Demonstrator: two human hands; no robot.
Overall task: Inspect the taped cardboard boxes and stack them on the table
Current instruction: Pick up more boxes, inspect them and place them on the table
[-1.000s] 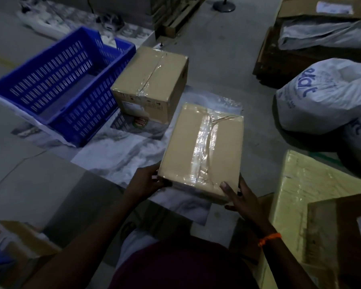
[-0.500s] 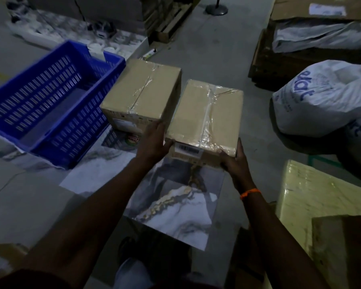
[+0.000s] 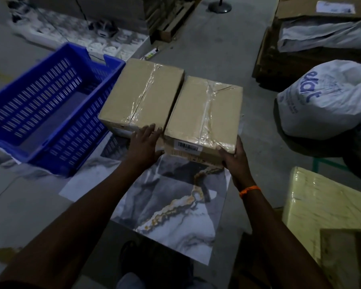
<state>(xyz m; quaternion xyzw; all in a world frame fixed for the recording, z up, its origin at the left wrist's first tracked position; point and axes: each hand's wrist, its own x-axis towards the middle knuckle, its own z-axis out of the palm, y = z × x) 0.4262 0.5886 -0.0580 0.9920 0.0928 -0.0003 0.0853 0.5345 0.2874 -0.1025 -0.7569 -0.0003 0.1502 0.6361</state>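
Our second box, aloft a second ago, now touches the first box on the tabletop. Left hand spread flat against it, right hand gripping its corner. Release next, we judge.

Matt cardboard boxes, glossy tape
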